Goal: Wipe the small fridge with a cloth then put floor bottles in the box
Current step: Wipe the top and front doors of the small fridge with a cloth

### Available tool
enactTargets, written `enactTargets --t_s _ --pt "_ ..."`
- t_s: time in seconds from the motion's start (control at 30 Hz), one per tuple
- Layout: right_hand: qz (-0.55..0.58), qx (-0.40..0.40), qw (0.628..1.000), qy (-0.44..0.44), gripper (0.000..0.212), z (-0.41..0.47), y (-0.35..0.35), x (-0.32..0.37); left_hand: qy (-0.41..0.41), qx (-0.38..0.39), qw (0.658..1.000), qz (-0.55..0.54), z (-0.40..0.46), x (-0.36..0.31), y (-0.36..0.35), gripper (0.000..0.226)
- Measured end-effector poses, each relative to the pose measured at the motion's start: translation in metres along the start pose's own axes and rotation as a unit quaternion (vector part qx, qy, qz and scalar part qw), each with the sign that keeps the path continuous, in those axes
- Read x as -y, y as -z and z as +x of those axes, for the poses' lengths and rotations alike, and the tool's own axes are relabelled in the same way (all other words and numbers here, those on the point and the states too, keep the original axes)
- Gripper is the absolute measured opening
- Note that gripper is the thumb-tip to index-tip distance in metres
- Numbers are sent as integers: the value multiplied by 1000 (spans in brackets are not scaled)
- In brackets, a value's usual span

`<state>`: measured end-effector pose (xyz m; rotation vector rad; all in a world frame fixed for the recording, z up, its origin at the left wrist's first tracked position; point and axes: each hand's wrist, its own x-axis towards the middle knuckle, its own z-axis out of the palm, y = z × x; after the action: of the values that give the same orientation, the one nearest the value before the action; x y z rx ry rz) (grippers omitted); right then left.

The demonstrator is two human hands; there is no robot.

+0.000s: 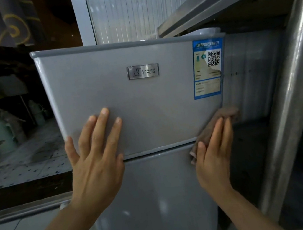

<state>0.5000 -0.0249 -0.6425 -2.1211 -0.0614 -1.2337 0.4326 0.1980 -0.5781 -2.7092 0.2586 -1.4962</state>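
Directly ahead stands the small fridge (145, 104), long axis vertical, upper door w/ blue label (207, 68) at far right. Your left hand (94, 160) lies flat, fingers spread, on the door's lower left, holding nothing. Your right hand (214, 154), nearer the right edge, presses the brown cloth (226, 113) flat vs. that edge at the door seam. Unwiped area prob. lies up and left of the cloth. No box seen.
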Motion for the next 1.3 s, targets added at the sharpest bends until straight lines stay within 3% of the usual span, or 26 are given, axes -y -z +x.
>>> enactTargets --t_s 0.27,0.37,0.47,0.63,0.77,0.9,1.07,1.17,1.3 --pt "56 -90 993 -59 67 43 -3 39 -16 28 999 -9 -3 8 6 70" --pt "52 -31 997 51 71 0 -16 54 -13 24 999 -20 -4 8 7 69" --pt "74 18 982 174 58 -18 -10 32 16 3 999 -30 -11 8 7 71" --pt "19 -66 984 164 43 7 3 1 120 14 991 -50 -31 27 12 80" --pt "55 -131 975 171 34 -13 -21 40 118 17 989 -93 -39 37 11 81" --pt "96 -95 957 258 20 -40 -48 94 106 -13 983 -151 -39 40 8 81" --pt "35 -11 912 409 28 -36 -47 95 99 21 980 -172 -54 54 4 91" --pt "-36 -31 926 374 37 -25 -29 56 101 51 971 -208 -64 62 5 90" --pt "-15 -74 955 288 35 -34 -36 64 135 72 956 -249 -70 71 9 86"
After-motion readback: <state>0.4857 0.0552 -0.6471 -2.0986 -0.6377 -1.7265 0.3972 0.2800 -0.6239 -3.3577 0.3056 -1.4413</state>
